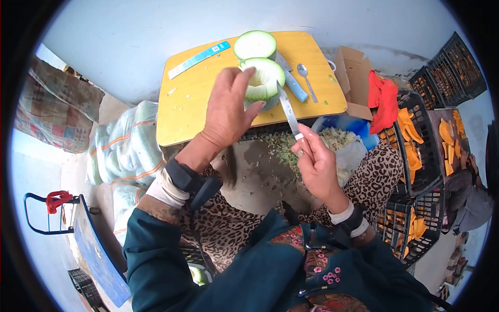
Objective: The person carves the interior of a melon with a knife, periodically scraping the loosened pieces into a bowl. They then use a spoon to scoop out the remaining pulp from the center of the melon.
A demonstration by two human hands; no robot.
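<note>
A hollowed half of a green-skinned, pale-fleshed melon (268,67) sits near the front edge of the yellow table (192,114). My left hand (227,106) is at its left side, thumb and fingers apart, fingertips overlapping the rim in this view. In my right hand (318,165) is a small knife (288,110), its tip right at the melon's right rim. Behind stands another melon half (254,44), its cut face up. To the right lie a blue-handled kitchen knife (296,87) and a metal spoon (306,80).
A blue-and-white strip (200,60) lies at the table's back left. Below the table, a blue basin (370,139) holds pale scraps. Black crates (434,171) with orange pieces, a red cloth (382,101) and a cardboard box (353,73) stand right; stuffed sacks (125,143) left. Another person (470,197) is far right.
</note>
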